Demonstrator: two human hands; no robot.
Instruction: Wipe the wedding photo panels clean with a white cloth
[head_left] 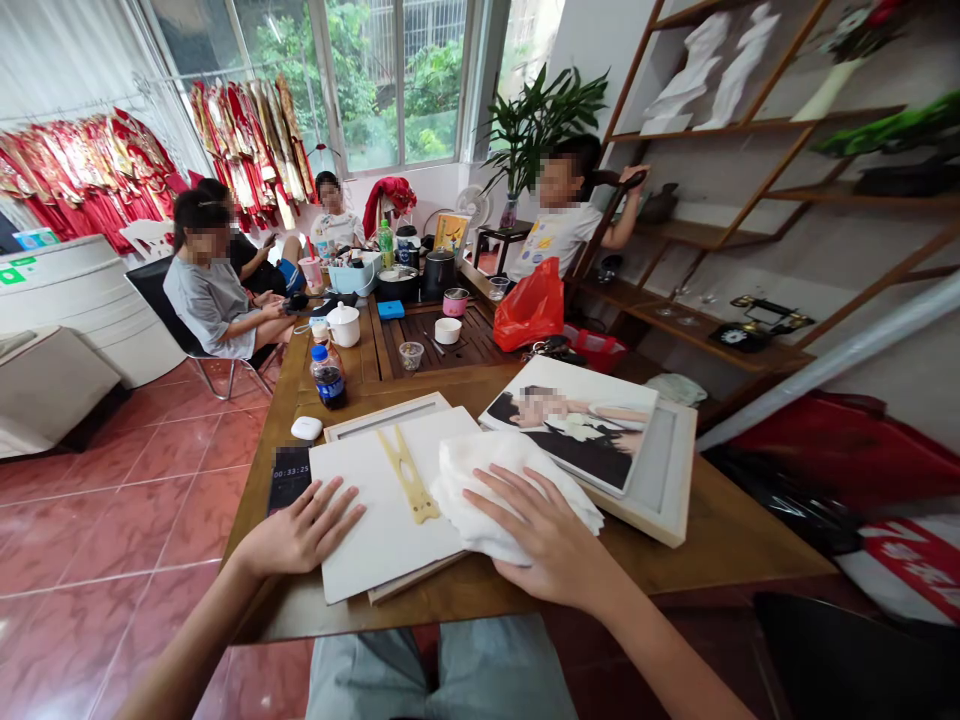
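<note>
My right hand point(546, 535) lies flat with fingers spread on a white cloth point(487, 470), which rests on a white board point(379, 515). My left hand point(300, 530) is open, its fingers pressing the board's left edge on the wooden table point(720, 545). A yellowish flat tool point(409, 475) lies on the board between my hands. Under the board sits a pale wooden frame point(382, 412). To the right, a printed photo panel point(574, 420) rests on another frame point(664, 480).
A black phone point(289, 475), a white case point(306, 428) and a cola bottle point(328, 375) stand left of the board. Farther back are a tea tray with cups, a kettle and a red bag point(529, 310). Three people sit round the far end. Shelves stand at right.
</note>
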